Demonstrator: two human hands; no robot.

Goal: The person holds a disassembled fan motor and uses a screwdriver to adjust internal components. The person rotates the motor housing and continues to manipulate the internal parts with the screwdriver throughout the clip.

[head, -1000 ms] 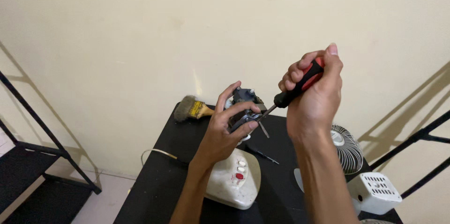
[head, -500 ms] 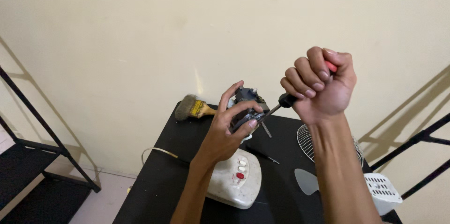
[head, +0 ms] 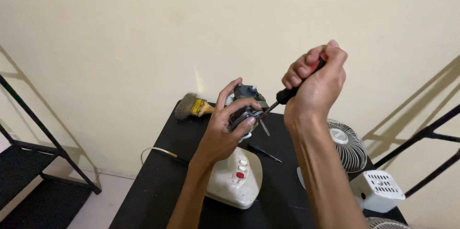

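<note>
Cream wall (head: 120, 32) fills the far background, and below it sits a black table (head: 158, 181) with shelving frames of dark metal off to both sides. Up above the table, the left hand (head: 223, 133) grips a small grey fan motor (head: 245, 107), thumb stretched up along its left side, the other fingers curled around the underside, one fingertip pressed on the near edge. Just to the right, the right hand (head: 314, 87) is balled into a tight fist around the red and black handle of a screwdriver (head: 287, 94); all fingers wrapped hard, thumb tucked over the top. The thin shaft angles down and left, and its tip meets the motor at the right side, right by the left hand's fingertips. So the motor hangs in the air, over the far middle of the table, between both hands. Under the left wrist lies a white fan base (head: 237, 181) with a row of buttons, one of them red, a pale cord trailing from it toward the left. A paintbrush (head: 191, 107) with a yellow band rests at the far left corner. A second, smaller screwdriver (head: 264, 152) lies flat near the middle. Off right, a round wire fan grille (head: 347, 145) and a white vented housing (head: 378, 190) sit at the table's right edge.
</note>
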